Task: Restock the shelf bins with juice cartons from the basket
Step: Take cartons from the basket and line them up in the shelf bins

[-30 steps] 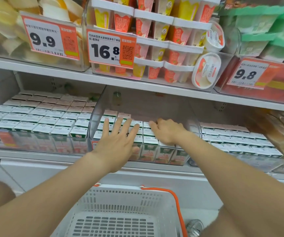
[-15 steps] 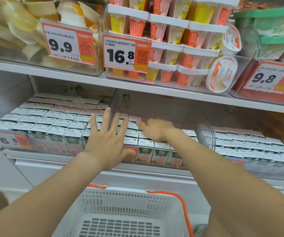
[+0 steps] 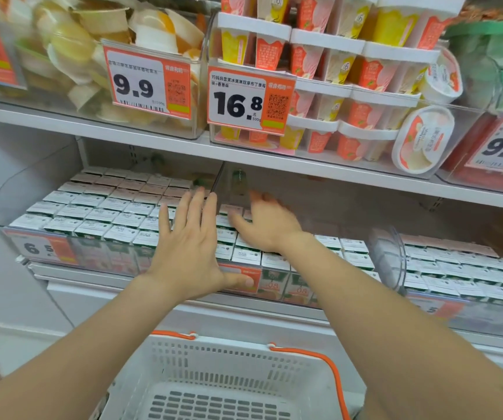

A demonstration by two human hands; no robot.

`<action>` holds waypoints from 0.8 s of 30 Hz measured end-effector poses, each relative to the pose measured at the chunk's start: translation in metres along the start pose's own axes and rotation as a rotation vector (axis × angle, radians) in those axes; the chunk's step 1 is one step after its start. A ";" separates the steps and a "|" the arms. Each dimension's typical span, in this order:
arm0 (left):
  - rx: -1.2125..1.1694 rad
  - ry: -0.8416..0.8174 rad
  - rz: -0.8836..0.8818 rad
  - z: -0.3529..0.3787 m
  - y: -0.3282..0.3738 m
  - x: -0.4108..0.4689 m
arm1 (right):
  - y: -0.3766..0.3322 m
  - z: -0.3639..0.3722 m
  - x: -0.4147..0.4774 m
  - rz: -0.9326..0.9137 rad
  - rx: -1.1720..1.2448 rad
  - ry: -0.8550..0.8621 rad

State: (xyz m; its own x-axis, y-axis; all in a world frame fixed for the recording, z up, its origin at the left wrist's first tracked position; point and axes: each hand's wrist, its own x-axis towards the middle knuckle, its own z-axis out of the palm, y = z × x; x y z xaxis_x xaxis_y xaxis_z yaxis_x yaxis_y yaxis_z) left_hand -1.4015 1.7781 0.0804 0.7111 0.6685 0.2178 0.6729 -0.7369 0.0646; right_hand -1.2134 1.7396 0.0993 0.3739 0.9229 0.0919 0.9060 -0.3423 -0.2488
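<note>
Hands have advanced, centre frame: left hand (image 3: 188,253) flat, spread; right hand (image 3: 267,227) extended, empty. Uneven pushing could topple white-topped juice cartons (image 3: 274,261) in clear plastic bin (image 3: 389,262).

The bare left forearm (image 3: 77,353) and bare right forearm (image 3: 380,313) stretch forward from the 2 lower corners of the view and converge. The left hand (image 3: 189,253) is held flat, palm down, its 4 fingers straight and the thumb splayed out to the right. The right hand (image 3: 267,225) sits just beside it and slightly farther forward, palm down, fingers loosely extended and blurred at the tips.
</note>
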 end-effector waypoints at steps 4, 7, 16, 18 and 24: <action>-0.063 -0.025 0.029 0.004 -0.005 0.001 | -0.008 0.012 0.034 -0.030 0.213 -0.124; -0.053 -0.013 0.032 0.006 -0.006 0.002 | -0.014 0.020 0.050 -0.006 0.213 -0.196; -0.004 -0.039 -0.063 -0.004 0.003 0.000 | -0.014 0.022 0.033 -0.067 0.119 -0.218; 0.004 -0.036 -0.072 -0.010 0.009 -0.002 | -0.016 0.019 0.022 -0.061 0.103 -0.153; -0.166 0.124 0.110 -0.019 0.050 -0.017 | 0.004 -0.024 -0.054 -0.209 -0.130 0.208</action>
State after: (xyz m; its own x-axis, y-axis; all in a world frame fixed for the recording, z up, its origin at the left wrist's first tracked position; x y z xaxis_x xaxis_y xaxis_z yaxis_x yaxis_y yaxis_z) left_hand -1.3841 1.7283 0.0989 0.7412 0.5730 0.3497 0.5426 -0.8181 0.1906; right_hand -1.2254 1.6838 0.1166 0.1974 0.9245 0.3261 0.9802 -0.1810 -0.0801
